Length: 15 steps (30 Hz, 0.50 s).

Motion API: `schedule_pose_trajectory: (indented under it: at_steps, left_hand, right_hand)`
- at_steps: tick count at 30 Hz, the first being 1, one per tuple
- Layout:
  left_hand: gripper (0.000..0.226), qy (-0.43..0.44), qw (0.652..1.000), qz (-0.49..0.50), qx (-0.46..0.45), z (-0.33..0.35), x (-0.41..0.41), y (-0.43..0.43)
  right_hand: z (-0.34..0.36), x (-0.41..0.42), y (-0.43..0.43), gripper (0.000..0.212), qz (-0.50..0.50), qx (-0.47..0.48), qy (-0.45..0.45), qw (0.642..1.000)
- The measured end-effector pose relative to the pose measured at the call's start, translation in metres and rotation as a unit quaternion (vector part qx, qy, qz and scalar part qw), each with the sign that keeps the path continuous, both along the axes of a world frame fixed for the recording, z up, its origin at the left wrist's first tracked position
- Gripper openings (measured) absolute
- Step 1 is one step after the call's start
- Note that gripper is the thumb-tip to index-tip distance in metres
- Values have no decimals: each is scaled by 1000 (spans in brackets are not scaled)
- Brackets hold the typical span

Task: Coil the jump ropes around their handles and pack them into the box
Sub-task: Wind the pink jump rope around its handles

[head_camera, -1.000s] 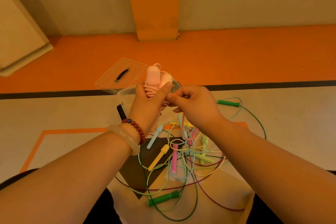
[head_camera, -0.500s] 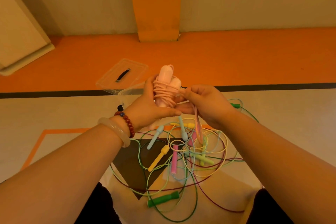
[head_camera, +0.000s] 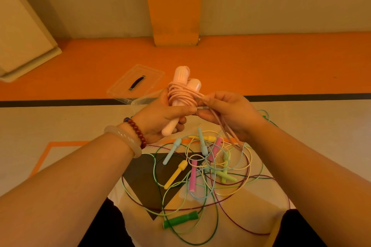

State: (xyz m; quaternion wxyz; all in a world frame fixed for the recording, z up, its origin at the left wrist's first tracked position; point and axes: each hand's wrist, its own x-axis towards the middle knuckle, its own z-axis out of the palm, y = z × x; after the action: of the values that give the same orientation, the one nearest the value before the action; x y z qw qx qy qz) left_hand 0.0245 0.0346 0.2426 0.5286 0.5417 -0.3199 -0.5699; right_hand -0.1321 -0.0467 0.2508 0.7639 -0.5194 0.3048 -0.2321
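Nearest, a green handle lies on the floor at the edge of a tangle of ropes, with yellow, pink and blue handles mixed in. Above the tangle, the left hand has its grip closed round two pink handles, held upright side by side with pink rope coiled round them. The right hand, just beside, pinches the loose length of that rope, which hangs past the palm. Behind the hands sits the clear box, mostly hidden, and beyond it the lid lies flat.
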Motion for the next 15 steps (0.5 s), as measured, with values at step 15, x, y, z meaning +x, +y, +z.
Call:
schedule_pose_trajectory:
  at_steps: [15]
  left_hand:
    - [19, -450, 884, 109, -70, -4, 1, 2]
  right_hand:
    - [-1, 5, 3, 10, -14, -206, 67, 976]
